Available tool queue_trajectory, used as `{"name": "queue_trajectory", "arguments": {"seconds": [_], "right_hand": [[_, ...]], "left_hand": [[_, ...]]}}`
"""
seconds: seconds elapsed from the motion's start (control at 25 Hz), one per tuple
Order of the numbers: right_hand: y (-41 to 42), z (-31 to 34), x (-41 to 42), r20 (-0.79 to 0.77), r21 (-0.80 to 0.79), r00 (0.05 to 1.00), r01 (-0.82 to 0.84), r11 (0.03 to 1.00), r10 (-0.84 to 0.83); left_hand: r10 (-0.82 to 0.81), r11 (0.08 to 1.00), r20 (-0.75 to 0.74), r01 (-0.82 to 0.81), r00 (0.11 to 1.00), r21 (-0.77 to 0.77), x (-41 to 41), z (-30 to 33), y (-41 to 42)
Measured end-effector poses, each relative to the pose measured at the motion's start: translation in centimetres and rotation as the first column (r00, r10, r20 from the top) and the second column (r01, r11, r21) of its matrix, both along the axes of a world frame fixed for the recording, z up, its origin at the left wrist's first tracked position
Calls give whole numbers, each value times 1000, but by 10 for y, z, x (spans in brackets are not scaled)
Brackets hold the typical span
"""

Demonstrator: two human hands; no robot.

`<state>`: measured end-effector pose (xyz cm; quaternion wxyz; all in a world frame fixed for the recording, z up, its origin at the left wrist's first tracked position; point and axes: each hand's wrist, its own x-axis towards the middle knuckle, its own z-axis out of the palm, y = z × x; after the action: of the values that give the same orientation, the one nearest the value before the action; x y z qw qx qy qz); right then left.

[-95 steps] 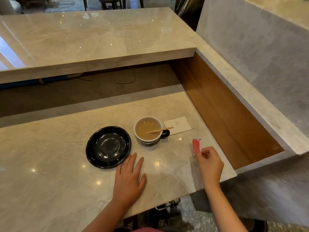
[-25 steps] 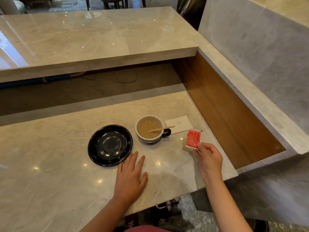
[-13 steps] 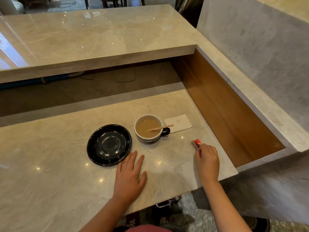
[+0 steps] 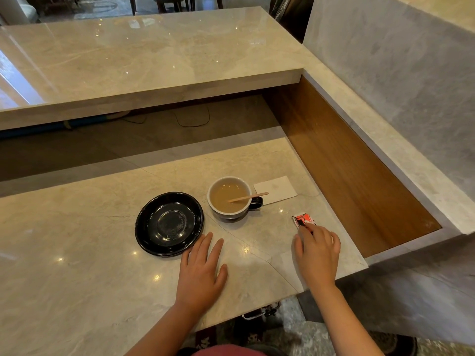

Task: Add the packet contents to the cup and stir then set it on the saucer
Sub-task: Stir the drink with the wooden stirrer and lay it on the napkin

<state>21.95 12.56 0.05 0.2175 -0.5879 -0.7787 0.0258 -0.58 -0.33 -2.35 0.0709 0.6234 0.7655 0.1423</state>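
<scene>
A white cup point(image 4: 232, 213) of milky brown drink stands on the marble counter, its dark handle to the right and a wooden stir stick point(image 4: 248, 197) leaning in it. The empty black saucer point(image 4: 169, 223) sits just left of the cup, apart from it. A small red packet point(image 4: 302, 219) lies flat on the counter to the right of the cup. My right hand point(image 4: 318, 253) is palm down behind it, thumb and index fingertips on its near end. My left hand point(image 4: 201, 272) rests flat and open on the counter, below the saucer's right edge.
A white napkin point(image 4: 275, 189) lies behind the cup's handle. A raised marble bar top point(image 4: 144, 62) runs across the back. A wooden side panel point(image 4: 341, 160) and a marble ledge close off the right. The counter's front edge is just under my wrists.
My right hand has lowered the red packet from upright in the air to flat on the counter. The left hand, cup, stick and saucer have stayed put.
</scene>
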Motion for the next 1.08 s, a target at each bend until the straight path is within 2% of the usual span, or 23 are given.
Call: {"name": "queue_trajectory", "arguments": {"seconds": [0.12,0.2,0.32,0.4,0.44,0.6,0.72,0.8,1.08], "right_hand": [[2,20,-13,-112,56,993,-19,998,25],[8,40,-33,-180,17,980,-88,996,90],[30,60,-67,-314,-205,939,-210,956,139],[46,66,-83,-399,-374,916,-213,903,51],[51,69,-89,-427,-408,904,-207,889,14],[54,75,-103,-566,-365,824,-217,905,-31],[55,79,-110,-706,-403,700,-275,873,-106],[57,79,-113,-745,-414,659,-336,846,-103],[66,83,-112,-668,-244,721,-449,860,187]], "left_hand": [[5,1000,0,-5,1000,-3,0,0,0],[2,1000,2,-2,1000,-4,0,0,0],[3,1000,9,-3,1000,2,1,1,0],[3,1000,19,-3,1000,15,1,0,1],[6,1000,21,-7,1000,17,2,0,1],[23,1000,23,-23,999,9,2,0,0],[18,1000,30,-18,999,14,2,0,0],[15,1000,30,-15,999,16,2,0,0],[14,1000,15,-14,1000,-4,1,-2,1]]}}
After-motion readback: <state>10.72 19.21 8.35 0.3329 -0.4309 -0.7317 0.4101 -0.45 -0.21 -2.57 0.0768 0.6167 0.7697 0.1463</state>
